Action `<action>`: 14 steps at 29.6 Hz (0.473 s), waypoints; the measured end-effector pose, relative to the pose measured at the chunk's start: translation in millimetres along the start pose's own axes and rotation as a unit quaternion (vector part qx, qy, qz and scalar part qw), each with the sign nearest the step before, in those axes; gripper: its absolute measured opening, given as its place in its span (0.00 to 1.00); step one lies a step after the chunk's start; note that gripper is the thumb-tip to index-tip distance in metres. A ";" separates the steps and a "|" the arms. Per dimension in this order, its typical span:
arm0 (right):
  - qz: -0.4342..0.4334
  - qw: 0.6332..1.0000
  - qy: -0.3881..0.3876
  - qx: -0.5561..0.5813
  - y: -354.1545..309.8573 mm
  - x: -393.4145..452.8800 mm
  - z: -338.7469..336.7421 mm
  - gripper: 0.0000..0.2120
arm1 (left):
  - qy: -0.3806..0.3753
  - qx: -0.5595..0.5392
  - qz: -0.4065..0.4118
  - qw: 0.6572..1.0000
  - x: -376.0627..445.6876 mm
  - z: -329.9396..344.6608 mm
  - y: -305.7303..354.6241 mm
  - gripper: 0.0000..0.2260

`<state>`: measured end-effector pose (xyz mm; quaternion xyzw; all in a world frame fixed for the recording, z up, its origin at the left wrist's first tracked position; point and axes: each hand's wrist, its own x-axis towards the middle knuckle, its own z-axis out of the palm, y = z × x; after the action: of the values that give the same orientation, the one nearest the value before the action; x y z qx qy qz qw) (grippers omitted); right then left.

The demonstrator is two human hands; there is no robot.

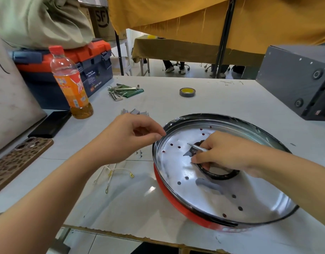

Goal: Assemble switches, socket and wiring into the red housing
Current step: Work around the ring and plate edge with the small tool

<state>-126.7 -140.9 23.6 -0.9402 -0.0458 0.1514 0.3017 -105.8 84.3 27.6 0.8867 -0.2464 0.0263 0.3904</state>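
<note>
The red housing [176, 197] lies on the white surface [158, 99] with its shiny metal pan facing up, ringed by a dark rim and dotted with small holes. The right hand [229, 153] reaches into the pan, its fingers [196, 159] curled round a thin metal tool [197, 147], a small screwdriver by the look of it, whose tip points toward a row of holes; the same hand sits over a black ring [219, 174] near the pan's middle, and I cannot tell whether it touches the ring. A small dark part lies under the tool, too shadowed to name. The left hand [128, 138] hangs just beside the housing's near rim, fingers bent with the thumb and forefinger drawn close, and seems to hold nothing. Loose white wires [114, 173] with yellow terminals lie on the surface to the left, with a few small screws [139, 153] near the rim and some grey parts [135, 112] further back. To do this step well, the left hand would best press the rim so the housing cannot slide, while the tool is kept square to its hole and turned gently. A slip could scratch the pan or flick the small part away.
</note>
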 end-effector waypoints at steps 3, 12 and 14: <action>0.006 1.000 -0.007 0.023 2.3 2.1 1.8 0.18 | -0.005 0.001 -0.003 1.000 3.5 2.0 -4.1 0.05; 0.014 0.999 -0.024 0.037 1.6 4.9 0.7 0.20 | -0.026 0.013 0.024 0.999 7.7 0.2 -7.6 0.05; 0.016 0.999 -0.027 0.043 1.7 4.7 0.6 0.20 | -0.025 0.018 0.027 0.999 9.0 1.1 -7.0 0.05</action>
<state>-122.4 -141.1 20.9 -0.9224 -0.0319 0.1834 0.3383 -94.9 83.9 24.2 0.8872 -0.2790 0.0193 0.3669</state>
